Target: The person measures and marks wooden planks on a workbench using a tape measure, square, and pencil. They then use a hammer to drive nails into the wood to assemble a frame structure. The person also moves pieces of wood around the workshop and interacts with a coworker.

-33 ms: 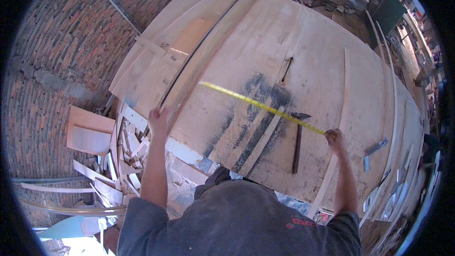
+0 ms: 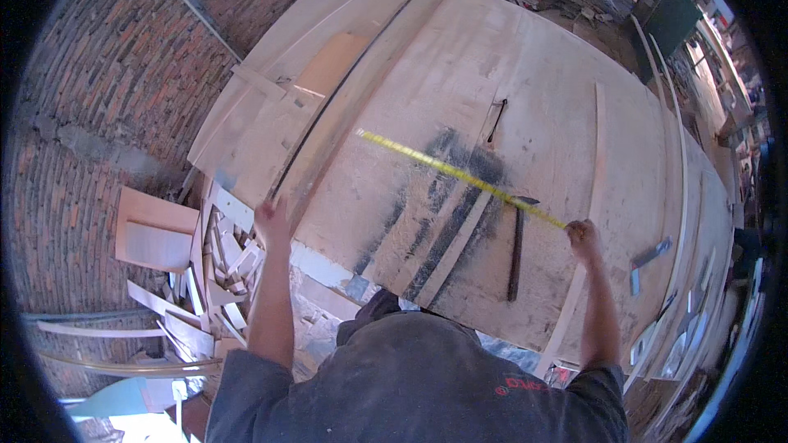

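A yellow tape measure blade [image 2: 443, 167] stretches at a slant over a broad, dusty wooden worktop [image 2: 542, 57]. Its right end is in my right hand [image 2: 583, 239], whose fingers are closed; the tape case is hidden in them. The blade's free end points up and left, near a long wooden board [image 2: 349, 104] with a dark line along it. My left hand [image 2: 272, 220] is closed at the near end of this board. Under the tape lies a hammer [image 2: 515, 254] with a dark handle, beside a pale wood strip [image 2: 453, 248] on a black-stained patch.
A small try square [image 2: 651, 254] lies right of my right hand. A long thin strip [image 2: 600, 148] runs along the worktop's right part. Wood offcuts [image 2: 234, 258] pile up at the left, below a brick wall [image 2: 107, 74]. Long boards [image 2: 677, 221] line the right edge.
The tape's free end has shifted slightly up and to the right. My right hand has moved a little to the right, and my left hand slightly down.
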Available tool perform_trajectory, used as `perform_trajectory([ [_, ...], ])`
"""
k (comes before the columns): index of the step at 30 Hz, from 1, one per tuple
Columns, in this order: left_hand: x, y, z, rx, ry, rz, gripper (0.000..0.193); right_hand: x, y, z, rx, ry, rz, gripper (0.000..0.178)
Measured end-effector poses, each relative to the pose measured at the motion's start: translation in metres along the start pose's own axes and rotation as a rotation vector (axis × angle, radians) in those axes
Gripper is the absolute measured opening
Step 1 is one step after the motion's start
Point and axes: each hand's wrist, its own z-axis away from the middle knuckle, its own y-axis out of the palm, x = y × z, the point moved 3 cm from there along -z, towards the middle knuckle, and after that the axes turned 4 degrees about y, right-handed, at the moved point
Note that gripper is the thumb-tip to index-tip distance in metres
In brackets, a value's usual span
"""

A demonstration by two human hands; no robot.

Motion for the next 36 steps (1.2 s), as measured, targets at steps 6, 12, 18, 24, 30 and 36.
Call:
perform_trajectory([
  [6, 0.091, -0.028, 0.103, -0.285, -0.520, -0.187, 0.094, 0.013, 0.015, -0.068, -0.026, 0.145, 0.129, 0.028],
  [12, 0.127, 0.012, 0.132, 0.191, -0.840, 0.557, 0.082, 0.037, 0.036, -0.136, 0.081, 0.164, 0.239, 0.034],
  [18, 0.114, 0.024, 0.133, 0.301, -0.838, 0.733, 0.072, 0.035, 0.044, -0.155, 0.092, 0.091, 0.162, 0.031],
  [24, 0.116, 0.028, 0.131, 0.279, -0.910, 0.750, 0.070, 0.031, 0.054, -0.166, 0.014, 0.023, 0.167, 0.026],
  [30, 0.117, 0.032, 0.125, 0.299, -0.913, 0.772, 0.071, 0.025, 0.059, -0.164, -0.033, 0.018, 0.121, 0.023],
  [36, 0.127, 0.024, 0.103, 0.262, -0.905, 0.768, 0.073, 0.057, 0.071, -0.164, -0.093, -0.126, 0.186, 0.021],
])
